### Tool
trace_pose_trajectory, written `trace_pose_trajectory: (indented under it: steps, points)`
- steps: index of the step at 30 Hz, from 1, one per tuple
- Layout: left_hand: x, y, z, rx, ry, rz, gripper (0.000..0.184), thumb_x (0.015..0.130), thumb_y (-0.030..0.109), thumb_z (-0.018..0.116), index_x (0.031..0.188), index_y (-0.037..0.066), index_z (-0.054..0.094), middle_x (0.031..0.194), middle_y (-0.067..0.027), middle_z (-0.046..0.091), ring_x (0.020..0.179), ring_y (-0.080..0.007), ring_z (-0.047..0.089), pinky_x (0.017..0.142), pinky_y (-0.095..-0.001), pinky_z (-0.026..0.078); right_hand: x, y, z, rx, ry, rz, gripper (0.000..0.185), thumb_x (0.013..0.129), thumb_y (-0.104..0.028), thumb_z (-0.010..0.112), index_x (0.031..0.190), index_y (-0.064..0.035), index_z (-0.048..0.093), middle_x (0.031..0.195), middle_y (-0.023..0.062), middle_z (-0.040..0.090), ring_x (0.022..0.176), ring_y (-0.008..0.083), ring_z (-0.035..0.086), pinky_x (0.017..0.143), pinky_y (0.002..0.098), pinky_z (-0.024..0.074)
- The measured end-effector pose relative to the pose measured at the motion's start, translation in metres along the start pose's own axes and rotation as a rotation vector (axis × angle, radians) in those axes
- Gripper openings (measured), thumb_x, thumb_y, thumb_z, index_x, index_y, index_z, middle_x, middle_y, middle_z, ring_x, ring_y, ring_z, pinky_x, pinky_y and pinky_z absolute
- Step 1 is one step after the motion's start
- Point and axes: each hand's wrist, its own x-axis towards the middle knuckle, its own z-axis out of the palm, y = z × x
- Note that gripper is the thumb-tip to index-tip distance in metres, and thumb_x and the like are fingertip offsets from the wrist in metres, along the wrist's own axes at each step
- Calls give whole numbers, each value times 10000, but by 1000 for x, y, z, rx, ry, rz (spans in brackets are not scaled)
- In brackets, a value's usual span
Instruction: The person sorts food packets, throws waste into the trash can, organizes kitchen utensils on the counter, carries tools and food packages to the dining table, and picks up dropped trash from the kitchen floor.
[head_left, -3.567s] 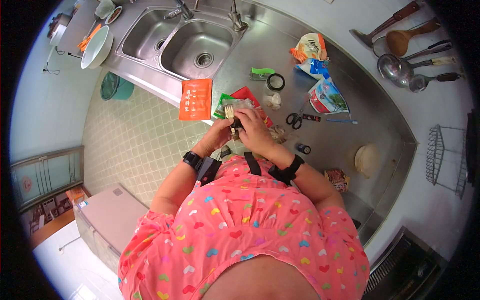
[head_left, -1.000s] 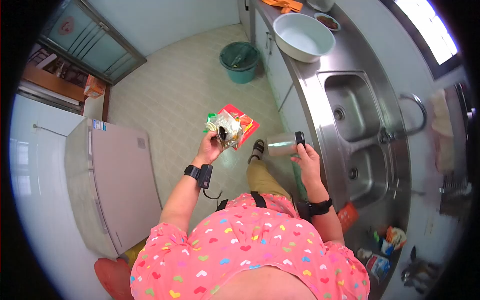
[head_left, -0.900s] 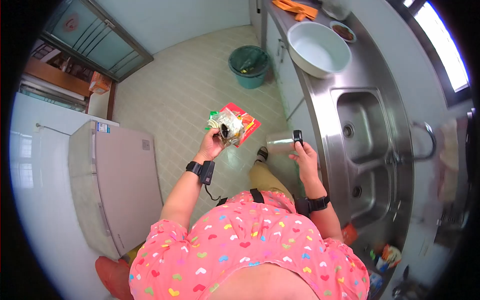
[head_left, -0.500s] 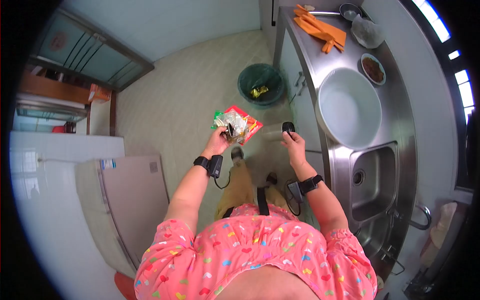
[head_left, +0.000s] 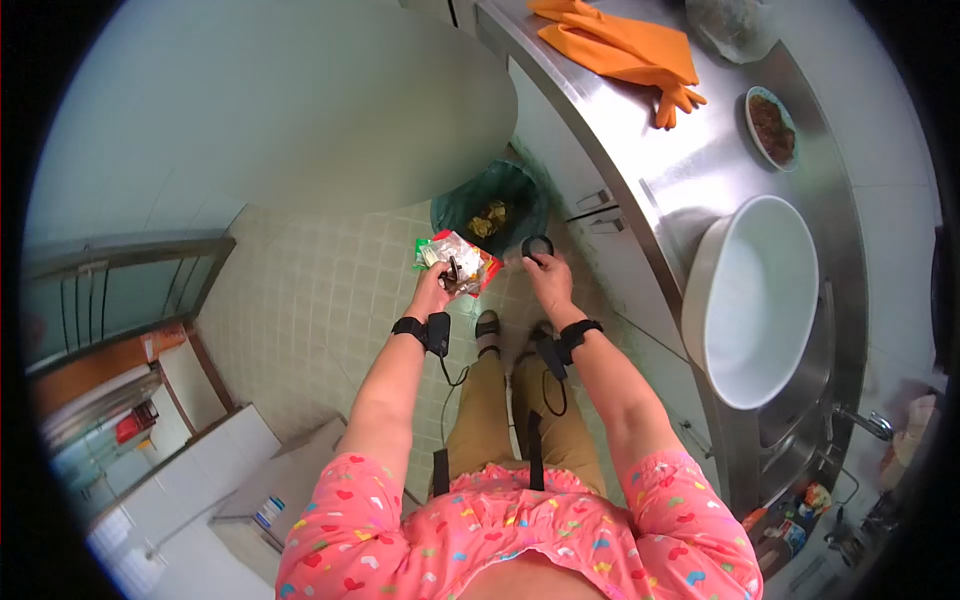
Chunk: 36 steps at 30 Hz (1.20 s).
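My left hand (head_left: 430, 292) is closed around crumpled plastic packaging (head_left: 457, 255) in red, green and clear film. A small dark object (head_left: 452, 272) shows at its fingers; I cannot make out what it is. My right hand (head_left: 550, 278) grips a see-through container with a black end (head_left: 538, 245), held just right of the packaging. Both hands are in front of the green waste bin (head_left: 440, 218) on the floor. Inside the bin lies crumpled yellowish waste (head_left: 488, 218).
Along the right runs a steel counter (head_left: 640, 150) with orange rubber gloves (head_left: 620, 45), a dish of reddish-brown food (head_left: 771, 130) and a large white basin (head_left: 755, 300) overlapping the sink (head_left: 800, 400). A pale, blurred rounded surface (head_left: 400, 110) covers the upper left and part of the bin.
The view has turned and moved nearer the bin. Both hands have come closer to it and to each other, still holding the same things. A pale blurred surface now fills the upper left.
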Motion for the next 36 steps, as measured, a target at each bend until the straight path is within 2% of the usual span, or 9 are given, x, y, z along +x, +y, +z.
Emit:
trace_pose_trajectory:
  steps: [5,7,15,20,25,27,29,35,36]
  points:
    - [81,3,-14,90,44,-49,298,795,139,505,1079,49,504,1006,-104,573,937,-240,574,777,-474,508,54,9,53,-76,-79,81,343,731,-324,651,929,-45,661,1035,180,574,865,319,582,775,374,453]
    - [107,2,-17,135,40,-58,285,800,141,502,1067,40,509,1006,-109,572,934,-238,575,764,-474,514,69,14,70,-85,-132,20,286,740,-299,637,930,-89,672,1328,172,391,1064,329,511,872,385,432]
    - [162,-7,-29,429,241,-80,518,835,177,505,1289,167,255,1127,-116,495,991,-294,534,773,-517,473,109,58,147,-149,-301,-92,244,749,-210,616,928,-47,648,1335,173,372,1072,340,499,873,405,433]
    - [166,-6,-65,428,218,-219,381,871,193,461,1232,122,361,1094,-93,455,1063,-286,493,830,-505,443,79,55,153,-87,-385,-11,236,770,-223,601,938,-59,624,1235,177,460,1070,356,482,872,410,418]
    - [148,0,-26,550,254,-206,279,872,216,469,1104,72,412,1115,-78,420,1093,-284,484,817,-485,453,31,51,81,15,-477,123,210,778,-219,541,870,-46,618,919,159,611,837,335,584,736,412,465]
    - [145,1,-29,545,162,-244,257,862,227,485,1067,80,433,1097,-68,434,1059,-283,511,801,-474,463,-3,76,63,140,-309,41,190,751,-202,521,766,-30,602,722,171,603,688,350,578,643,441,446]
    - [133,4,-10,677,96,-247,288,858,259,503,1078,81,450,1071,-69,480,1052,-271,520,774,-437,479,-31,87,8,89,-433,141,237,765,-258,546,853,-53,626,835,147,627,796,315,598,689,406,465]
    - [54,-5,33,1026,-53,-488,444,867,288,492,1234,56,400,1229,-94,454,1112,-279,466,848,-441,430,-165,128,-110,89,-183,362,259,761,-283,563,874,-63,640,873,130,637,818,301,603,707,410,463]
    - [32,-17,43,1086,-41,-471,286,858,328,505,1036,106,527,1002,-31,560,971,-218,535,734,-381,459,-189,127,-130,99,-136,372,259,761,-283,563,874,-63,640,873,130,637,818,301,603,707,410,463]
